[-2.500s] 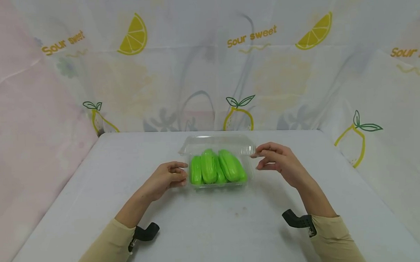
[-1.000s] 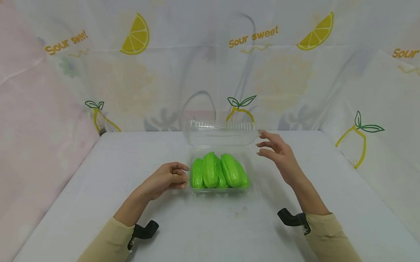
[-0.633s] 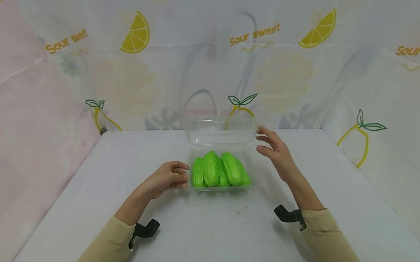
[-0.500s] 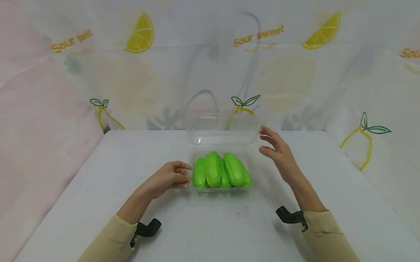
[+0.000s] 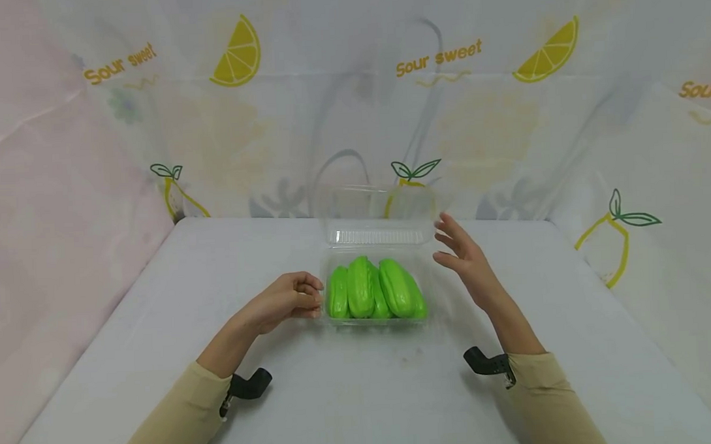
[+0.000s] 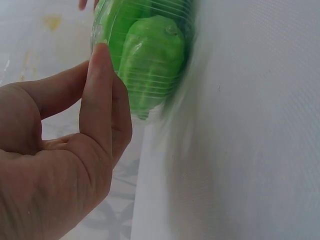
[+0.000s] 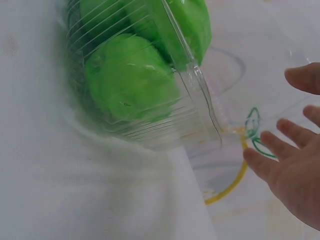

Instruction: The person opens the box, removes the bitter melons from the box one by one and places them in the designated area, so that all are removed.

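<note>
A clear plastic clamshell box (image 5: 375,322) stands on the table with its hinged lid (image 5: 379,234) raised at the back. Several bright green, cucumber-like vegetables (image 5: 360,288) lie side by side in it. At the box's left side, my left hand (image 5: 282,303) pinches the rim between thumb and fingers; the left wrist view shows the fingertips (image 6: 101,52) at that edge. My right hand (image 5: 471,264) is beside the lid's right edge, fingers extended and apart. In the right wrist view, the right hand (image 7: 295,165) holds nothing.
The white table (image 5: 361,398) reaches back to a hanging cloth (image 5: 493,126) printed with lemons. A pale pink cloth (image 5: 38,226) hangs along the left. Black wrist mounts (image 5: 251,385) sit at both sleeve cuffs.
The lid has swung up and back from its low, partly open position. My right hand rose with it, and its fingers have spread off the lid's edge. The left hand stays at the rim.
</note>
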### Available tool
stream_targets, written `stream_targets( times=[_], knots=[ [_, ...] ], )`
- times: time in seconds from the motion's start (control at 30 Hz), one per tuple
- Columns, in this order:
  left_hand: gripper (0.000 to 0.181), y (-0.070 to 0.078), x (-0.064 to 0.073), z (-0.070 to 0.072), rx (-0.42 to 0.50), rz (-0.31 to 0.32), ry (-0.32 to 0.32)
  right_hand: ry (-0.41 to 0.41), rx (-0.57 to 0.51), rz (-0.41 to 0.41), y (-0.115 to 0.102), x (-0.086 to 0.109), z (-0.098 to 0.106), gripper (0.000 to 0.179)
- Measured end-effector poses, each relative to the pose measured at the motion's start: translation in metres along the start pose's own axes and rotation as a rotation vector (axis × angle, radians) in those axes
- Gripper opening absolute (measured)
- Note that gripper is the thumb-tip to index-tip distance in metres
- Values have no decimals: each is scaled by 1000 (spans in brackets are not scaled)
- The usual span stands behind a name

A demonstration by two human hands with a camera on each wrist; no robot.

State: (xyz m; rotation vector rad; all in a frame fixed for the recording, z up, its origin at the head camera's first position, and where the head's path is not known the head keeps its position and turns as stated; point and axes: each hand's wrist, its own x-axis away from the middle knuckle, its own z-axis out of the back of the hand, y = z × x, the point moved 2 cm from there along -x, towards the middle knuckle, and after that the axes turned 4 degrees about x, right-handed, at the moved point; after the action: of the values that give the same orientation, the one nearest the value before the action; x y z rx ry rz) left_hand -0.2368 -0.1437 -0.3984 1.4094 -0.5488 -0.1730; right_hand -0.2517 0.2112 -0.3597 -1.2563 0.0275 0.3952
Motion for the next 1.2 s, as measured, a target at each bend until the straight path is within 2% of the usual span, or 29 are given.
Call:
stream_targets(
  times=[0.27, 0.67, 0.83, 0.97, 1.2],
  knots=[
    [33, -2, -2, 0, 1, -6, -45, -29, -38, -4, 9, -2, -1, 73],
    [34, -2, 0, 0, 82, 14, -69, -18, -35, -9, 11, -6, -1, 71],
    [22, -4, -2, -1, 107, 8, -78, -13, -32, -17, 10, -8, 1, 71],
    [17, -6, -4, -2, 113, -2, -60, -17, -24, -26, 10, -10, 3, 71],
    [28, -9, -9, -3, 105, -11, 6, -23, -16, -36, 11, -13, 4, 71]
  ],
)
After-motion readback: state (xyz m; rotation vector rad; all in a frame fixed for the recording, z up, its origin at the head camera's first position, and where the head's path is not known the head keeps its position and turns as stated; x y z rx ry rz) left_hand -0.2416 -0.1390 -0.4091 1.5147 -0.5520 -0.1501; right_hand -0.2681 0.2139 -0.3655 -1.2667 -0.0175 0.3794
